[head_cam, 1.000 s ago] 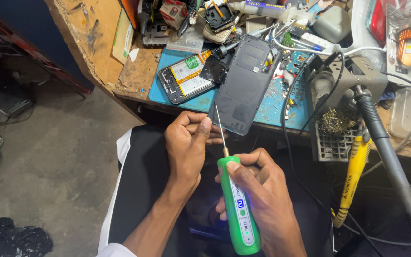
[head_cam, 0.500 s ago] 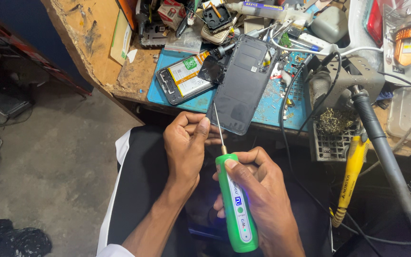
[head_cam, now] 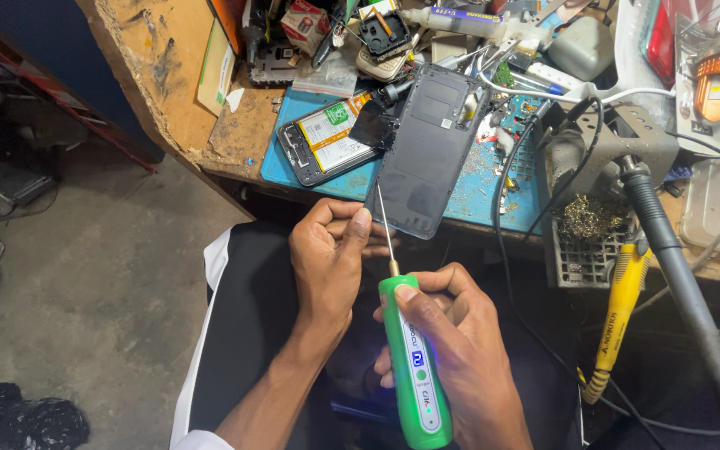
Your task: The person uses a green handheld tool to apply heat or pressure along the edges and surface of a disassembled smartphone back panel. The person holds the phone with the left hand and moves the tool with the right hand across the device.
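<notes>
Fingers of the right hand (head_cam: 452, 350) were wrapped around a green electric screwdriver (head_cam: 414, 367), its thin bit pointing up past the left hand (head_cam: 331, 258), whose fingers were curled narrow beside the shaft, though what they pinched could not be told. Just beyond, a dark phone back cover (head_cam: 427, 150) lay on a blue mat (head_cam: 289, 162) at the bench edge, overhanging it toward the hands. An opened phone (head_cam: 327, 137) showing its battery rested to the cover's left, with cluttered parts farther back.

Even, fairly bright light from above; sharp centre; dim lower corners; slight wide-angle bending at edges.
</notes>
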